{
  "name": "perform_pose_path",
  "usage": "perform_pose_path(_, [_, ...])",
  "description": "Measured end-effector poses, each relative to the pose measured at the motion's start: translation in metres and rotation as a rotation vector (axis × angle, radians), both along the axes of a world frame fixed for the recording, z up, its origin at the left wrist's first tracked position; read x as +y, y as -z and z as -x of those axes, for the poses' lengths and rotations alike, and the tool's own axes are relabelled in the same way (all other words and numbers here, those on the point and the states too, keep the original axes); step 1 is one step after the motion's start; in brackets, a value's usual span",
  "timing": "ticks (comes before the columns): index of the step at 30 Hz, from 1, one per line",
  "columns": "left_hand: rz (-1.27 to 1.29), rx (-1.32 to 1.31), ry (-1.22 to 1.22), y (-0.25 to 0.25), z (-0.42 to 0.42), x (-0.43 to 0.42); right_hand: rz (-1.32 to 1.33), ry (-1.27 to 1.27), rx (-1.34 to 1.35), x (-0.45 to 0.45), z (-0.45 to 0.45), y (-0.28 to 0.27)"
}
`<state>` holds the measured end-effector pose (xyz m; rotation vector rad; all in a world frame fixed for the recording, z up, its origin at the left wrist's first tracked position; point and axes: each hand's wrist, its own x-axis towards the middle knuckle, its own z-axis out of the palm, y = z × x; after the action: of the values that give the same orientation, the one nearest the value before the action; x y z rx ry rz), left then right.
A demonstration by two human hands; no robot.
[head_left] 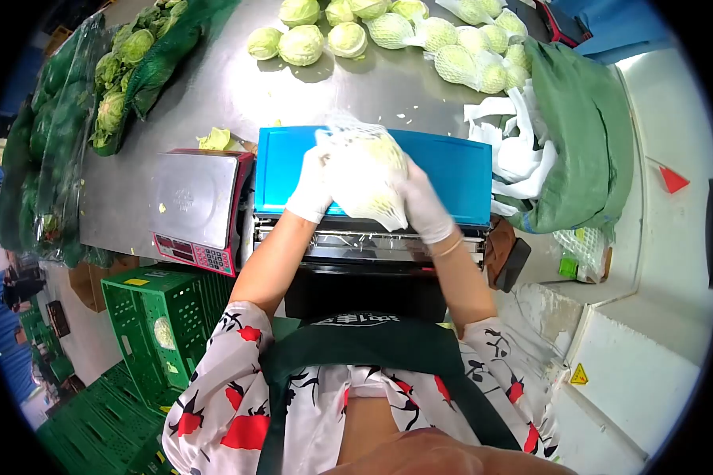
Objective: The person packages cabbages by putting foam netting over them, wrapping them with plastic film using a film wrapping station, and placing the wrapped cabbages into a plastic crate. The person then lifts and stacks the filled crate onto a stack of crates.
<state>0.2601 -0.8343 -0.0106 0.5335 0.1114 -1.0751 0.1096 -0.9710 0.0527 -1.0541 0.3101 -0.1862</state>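
A pale cabbage (368,170) wrapped in a white foam net is held up between my two gloved hands. Its netting bunches at the top and hangs loose at the lower end. My left hand (312,186) grips the left side, its fingers partly behind the netting. On the opposite side, my right hand (425,204) presses against the cabbage, slightly blurred, with its fingertips hidden. Beneath the cabbage lies a flat blue tray-like surface (455,174) with a metal roller edge (372,247) nearest me.
A red digital scale (194,198) stands left of the blue surface. Bare cabbages (301,45) and netted cabbages (458,63) sit at the back. White strips (519,150) spill from a green sack (582,134) at right. Green crates (146,317) stand lower left, near green mesh bags (47,150).
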Motion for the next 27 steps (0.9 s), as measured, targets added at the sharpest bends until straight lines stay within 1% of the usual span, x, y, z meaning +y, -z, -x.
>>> perform_pose_path(2, [-0.219, -0.390, -0.120, -0.015, 0.015, -0.010, -0.031, 0.169, 0.032, 0.014, 0.010, -0.007])
perform_pose_path(3, [-0.329, -0.584, -0.181, -0.023, 0.022, -0.011, 0.131, 0.252, 0.103, 0.022, 0.017, -0.004])
perform_pose_path(4, [-0.568, -0.830, -0.159, -0.030, 0.023, -0.002, 0.293, 0.332, 0.173, 0.029, 0.023, 0.003])
perform_pose_path(5, [-0.582, -0.811, -0.180, -0.038, 0.029, 0.007, 0.453, 0.412, 0.247, 0.037, 0.028, 0.009])
perform_pose_path(6, [-0.598, -0.790, -0.200, -0.052, 0.038, 0.016, 0.452, 0.429, 0.254, 0.043, 0.033, 0.013])
perform_pose_path(7, [-0.529, -0.831, -0.028, -0.066, 0.049, 0.022, 0.457, 0.445, 0.252, 0.048, 0.035, 0.016])
perform_pose_path(8, [-0.412, -1.111, 0.182, -0.047, 0.054, 0.029, 0.461, 0.460, 0.254, 0.054, 0.039, 0.017])
perform_pose_path(10, [-0.486, -1.224, 0.172, -0.048, 0.067, 0.031, 0.583, 0.445, 0.245, 0.054, 0.040, 0.018])
perform_pose_path(12, [-0.510, -1.063, 0.124, -0.043, 0.063, 0.039, 0.655, 0.408, 0.224, 0.048, 0.053, 0.025])
perform_pose_path(13, [-0.627, -1.136, 0.070, -0.046, 0.063, 0.053, 0.659, 0.422, 0.228, 0.046, 0.062, 0.023])
perform_pose_path(14, [-0.747, -1.413, -0.068, -0.050, 0.061, 0.071, 0.708, 0.454, 0.222, 0.044, 0.075, 0.016])
perform_pose_path(15, [-0.929, -1.631, -0.104, -0.063, 0.061, 0.094, 0.896, 0.550, 0.278, 0.041, 0.093, 0.021])
perform_pose_path(16, [-1.114, -1.850, -0.144, -0.074, 0.063, 0.119, 1.161, 0.646, 0.397, 0.040, 0.110, 0.021])
perform_pose_path(17, [-1.283, -1.922, -0.096, -0.069, 0.065, 0.142, 1.431, 0.724, 0.465, 0.037, 0.130, 0.028])
perform_pose_path(18, [-1.451, -1.989, -0.042, -0.058, 0.067, 0.164, 1.620, 0.769, 0.678, 0.038, 0.145, 0.035])
perform_pose_path(19, [-1.520, -2.032, 0.005, -0.038, 0.069, 0.186, 1.647, 0.689, 0.843, 0.041, 0.157, 0.048])
perform_pose_path(20, [-1.537, -1.982, 0.033, -0.038, 0.077, 0.191, 1.667, 0.600, 1.005, 0.044, 0.166, 0.056])
perform_pose_path(22, [-1.513, -1.979, -0.019, -0.038, 0.086, 0.186, 1.737, 0.526, 1.020, 0.057, 0.155, 0.053])
perform_pose_path(23, [-1.348, -1.865, -0.068, -0.019, 0.085, 0.182, 1.627, 0.532, 0.961, 0.058, 0.146, 0.058])
perform_pose_path(24, [-1.387, -1.840, -0.028, -0.018, 0.089, 0.174, 1.606, 0.525, 0.936, 0.056, 0.138, 0.073])
perform_pose_path(26, [-1.312, -1.752, -0.004, -0.020, 0.090, 0.167, 1.454, 0.539, 0.918, 0.057, 0.130, 0.070])
perform_pose_path(27, [-1.143, -1.757, -0.085, -0.009, 0.087, 0.166, 1.304, 0.516, 0.771, 0.050, 0.137, 0.072])
